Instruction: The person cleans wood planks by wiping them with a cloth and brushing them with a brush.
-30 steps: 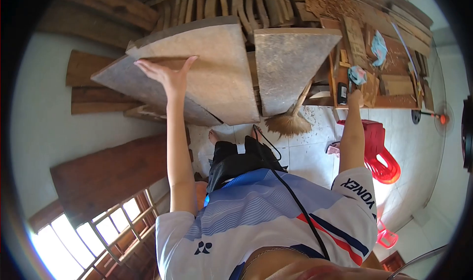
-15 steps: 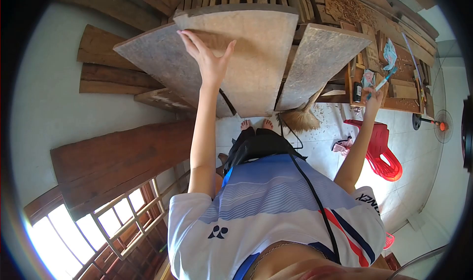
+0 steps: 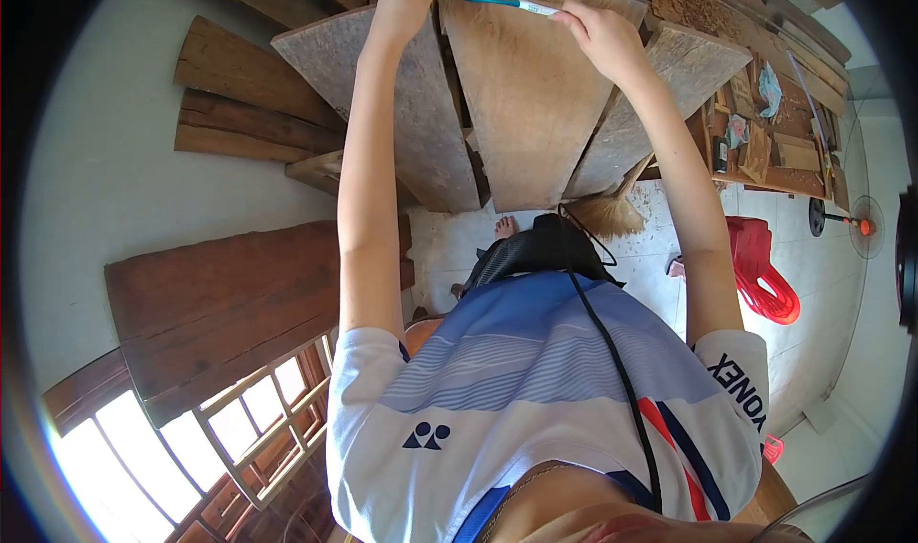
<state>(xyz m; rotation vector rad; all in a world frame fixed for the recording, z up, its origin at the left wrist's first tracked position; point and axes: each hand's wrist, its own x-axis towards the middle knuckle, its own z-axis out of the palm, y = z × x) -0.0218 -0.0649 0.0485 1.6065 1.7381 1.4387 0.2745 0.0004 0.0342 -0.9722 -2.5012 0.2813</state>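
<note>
Across the upper middle of the frame, a broad light-brown board (image 3: pixel 531 103) stands between a greyish left board (image 3: pixel 426 113) and a greyish right board (image 3: pixel 693 65), all three narrowing toward the floor. At the left, a long reddish-brown plank (image 3: pixel 225 299) lies above the barred window (image 3: pixel 258 428). Toward the upper right, a wooden surface (image 3: pixel 798 118) carries loose pieces of wood and scattered shavings. Below it, at the right, is a red plastic chair (image 3: pixel 751 247); a straw broom (image 3: pixel 607 213) spreads on the tiled floor near the foot of the right board. The left hand (image 3: pixel 406 6) is raised by the upper edge of the left board, its fingers partly cut off by the frame, so its grip cannot be told. The right hand (image 3: pixel 604 41) pinches the white end of a slim teal-and-white tool (image 3: pixel 531 6), held sideways over the upper part of the light-brown board, teal end pointing left. On the surface sit a pale-blue crumpled bag (image 3: pixel 769 89) and a small black container (image 3: pixel 720 154).
</note>
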